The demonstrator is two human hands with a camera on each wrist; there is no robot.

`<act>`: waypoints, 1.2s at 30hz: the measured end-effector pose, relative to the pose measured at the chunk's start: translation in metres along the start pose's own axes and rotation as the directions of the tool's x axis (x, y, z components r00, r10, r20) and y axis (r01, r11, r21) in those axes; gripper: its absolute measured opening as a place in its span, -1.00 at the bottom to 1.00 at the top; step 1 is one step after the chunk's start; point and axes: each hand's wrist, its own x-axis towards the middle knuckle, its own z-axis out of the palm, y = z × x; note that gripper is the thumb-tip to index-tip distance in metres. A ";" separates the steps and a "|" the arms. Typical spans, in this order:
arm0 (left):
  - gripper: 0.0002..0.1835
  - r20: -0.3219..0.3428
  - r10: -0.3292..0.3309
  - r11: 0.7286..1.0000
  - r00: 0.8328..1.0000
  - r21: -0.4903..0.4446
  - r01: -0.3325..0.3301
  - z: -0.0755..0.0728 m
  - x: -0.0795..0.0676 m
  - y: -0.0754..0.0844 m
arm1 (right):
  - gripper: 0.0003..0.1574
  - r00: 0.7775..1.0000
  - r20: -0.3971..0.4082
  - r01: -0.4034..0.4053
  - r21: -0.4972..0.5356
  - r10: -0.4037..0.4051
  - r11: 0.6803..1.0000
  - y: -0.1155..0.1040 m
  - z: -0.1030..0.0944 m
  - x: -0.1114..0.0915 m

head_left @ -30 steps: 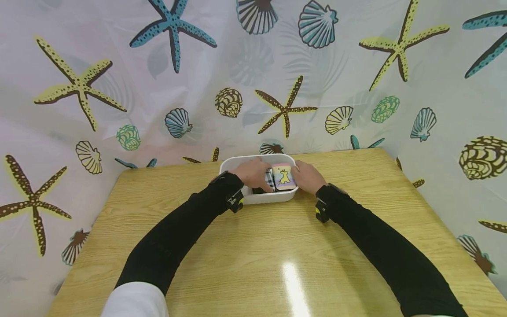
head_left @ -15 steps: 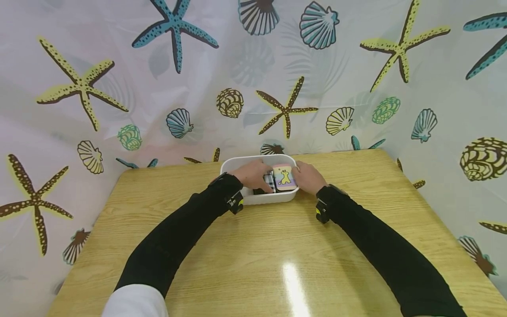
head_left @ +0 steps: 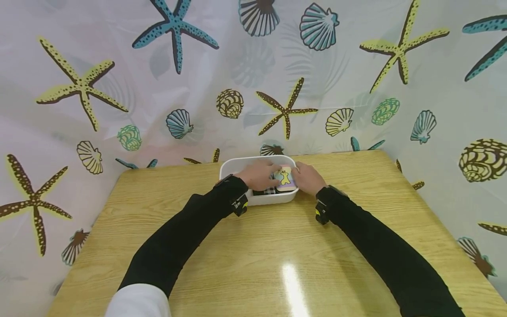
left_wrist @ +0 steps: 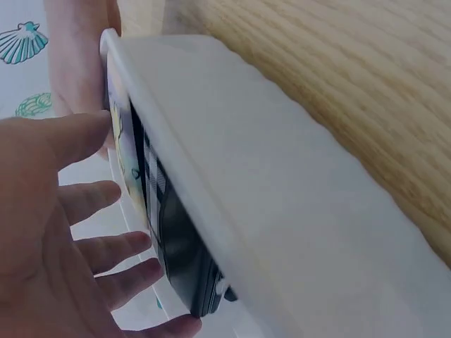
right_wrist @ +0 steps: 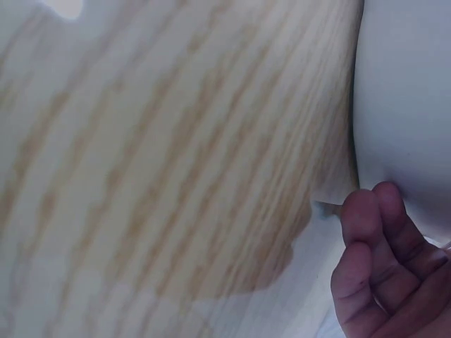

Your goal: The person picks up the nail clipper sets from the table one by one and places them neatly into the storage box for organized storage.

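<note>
A white plastic bin [head_left: 273,200] with rounded corners stands at the back of the table. Inside, at its right end, is a flat rounded square case with a yellow giraffe [head_left: 286,178] on pastel colours. Beside it come a black-and-white checked case [left_wrist: 155,176] and a black case [left_wrist: 182,243]. My left hand [head_left: 259,175] is over these cases with its fingers spread, thumb tip right at the giraffe case. My right hand [head_left: 309,178] holds the bin's right end, thumb over the rim and curled fingers [right_wrist: 363,218] against the outer wall.
The wooden table [head_left: 237,259] ends just behind the bin. A curtain [head_left: 222,66] printed with starfish and shells hangs along the back and sides. A bright glare strip lies on the table near the front.
My left hand has shifted slightly right, its fingers now reaching over the edge of the giraffe case and covering part of the checked one. The right hand stays at the bin's end.
</note>
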 end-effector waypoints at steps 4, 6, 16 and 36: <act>-0.37 0.014 -0.025 1.000 1.000 -0.004 0.025 0.002 0.000 0.001 | -0.34 1.000 0.005 0.018 0.002 -0.018 1.000 -0.002 0.003 0.002; -0.38 0.011 -0.039 0.999 0.999 -0.022 0.039 0.003 0.000 0.000 | -0.34 1.000 0.003 0.021 0.001 -0.021 1.000 -0.003 0.004 0.003; -0.34 -0.016 -0.075 0.996 0.997 -0.040 0.074 0.004 -0.013 -0.005 | -0.35 1.000 0.008 0.011 0.012 -0.012 1.000 -0.011 0.008 0.003; -0.52 -0.193 0.010 1.000 0.981 -0.024 -0.015 -0.018 -0.116 -0.035 | -0.34 0.999 0.020 -0.036 0.025 0.036 0.999 0.001 0.003 0.001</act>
